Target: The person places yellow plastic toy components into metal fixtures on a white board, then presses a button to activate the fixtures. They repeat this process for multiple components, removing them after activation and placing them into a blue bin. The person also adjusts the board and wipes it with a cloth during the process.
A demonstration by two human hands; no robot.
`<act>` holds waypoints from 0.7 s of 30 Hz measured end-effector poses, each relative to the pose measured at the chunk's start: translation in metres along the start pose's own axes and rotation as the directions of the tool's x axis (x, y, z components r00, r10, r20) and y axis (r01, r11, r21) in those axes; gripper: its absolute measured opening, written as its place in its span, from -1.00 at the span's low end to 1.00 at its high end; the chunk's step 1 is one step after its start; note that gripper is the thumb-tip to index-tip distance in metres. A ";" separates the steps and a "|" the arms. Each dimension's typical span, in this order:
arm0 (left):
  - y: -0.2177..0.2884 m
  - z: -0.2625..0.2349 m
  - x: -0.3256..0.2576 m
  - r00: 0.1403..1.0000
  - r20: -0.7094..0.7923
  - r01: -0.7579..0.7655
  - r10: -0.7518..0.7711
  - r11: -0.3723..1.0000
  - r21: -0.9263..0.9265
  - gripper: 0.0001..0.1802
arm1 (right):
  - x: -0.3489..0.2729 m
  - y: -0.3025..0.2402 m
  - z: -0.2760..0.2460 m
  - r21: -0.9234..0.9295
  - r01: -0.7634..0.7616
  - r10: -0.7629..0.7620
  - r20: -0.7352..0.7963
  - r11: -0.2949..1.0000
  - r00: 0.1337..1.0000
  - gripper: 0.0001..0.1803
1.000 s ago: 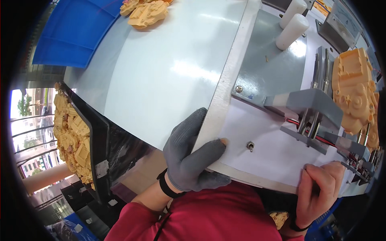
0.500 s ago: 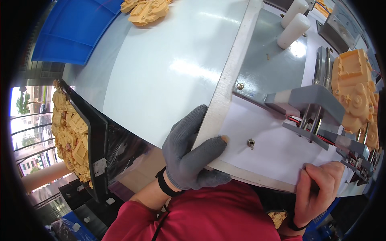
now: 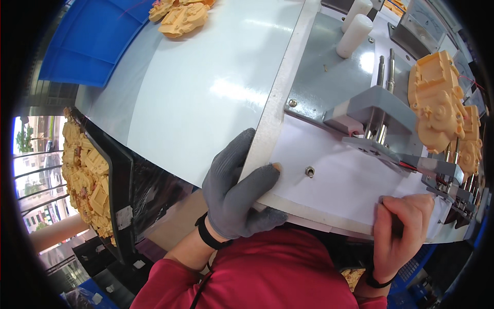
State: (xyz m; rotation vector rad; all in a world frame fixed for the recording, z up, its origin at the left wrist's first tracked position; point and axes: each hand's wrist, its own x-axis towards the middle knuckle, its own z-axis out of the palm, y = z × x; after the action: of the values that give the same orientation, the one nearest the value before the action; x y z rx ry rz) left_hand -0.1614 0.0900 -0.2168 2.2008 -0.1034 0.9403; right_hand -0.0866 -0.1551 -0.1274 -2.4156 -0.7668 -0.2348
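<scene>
My left hand [image 3: 231, 190], in a grey glove with the thumb tip bare, grips the near left corner of a white board [image 3: 288, 154]. Its thumb lies on top, and a finger runs along the side. Bare and curled, my right hand [image 3: 404, 221] sits at the board's near edge; what its fingertips hold, if anything, is hidden. Between the hands a small metal toggle switch [image 3: 309, 172] stands up from the board. Beyond it, a grey block [image 3: 383, 105] rides on two metal rods. Yellow plastic housings [image 3: 437, 103] stand at the fixtures on the right.
White posts [image 3: 355, 36] rise from a grey metal plate [image 3: 319, 67]. Analog meters [image 3: 422, 23] stand at the far right. More yellow housings [image 3: 184, 19] lie on the white table [image 3: 195, 77], near a blue bin [image 3: 92, 41]. A black crate [image 3: 121, 175] at left holds many housings.
The whole view has shifted slightly, so the board appears farther left and higher. More bare rod shows above the grey block, and its lower plate sits closer to it. Both hands keep their places.
</scene>
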 end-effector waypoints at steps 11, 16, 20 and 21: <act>0.000 -0.001 0.001 1.000 0.005 -0.007 0.007 1.000 0.021 -0.39 | 0.001 0.005 0.006 -0.037 0.038 -0.041 -0.077 0.999 0.996 -0.74; 0.004 -0.004 0.001 1.000 0.017 -0.010 0.009 0.998 0.059 -0.41 | 0.000 0.003 0.005 -0.030 0.024 -0.026 -0.080 0.999 0.996 -0.76; 0.004 -0.003 0.003 1.000 0.021 0.003 -0.004 0.996 0.084 -0.40 | 0.000 0.005 0.005 -0.028 0.020 -0.022 -0.081 0.999 0.996 -0.76; 0.004 -0.003 0.003 1.000 0.017 0.008 -0.009 0.997 0.083 -0.40 | 0.000 0.005 0.005 -0.027 0.022 -0.024 -0.084 0.999 0.996 -0.75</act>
State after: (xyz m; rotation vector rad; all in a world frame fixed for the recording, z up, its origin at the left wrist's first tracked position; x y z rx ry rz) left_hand -0.1625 0.0895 -0.2106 2.2839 -0.0644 0.9358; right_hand -0.0834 -0.1557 -0.1337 -2.4056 -0.7577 -0.3553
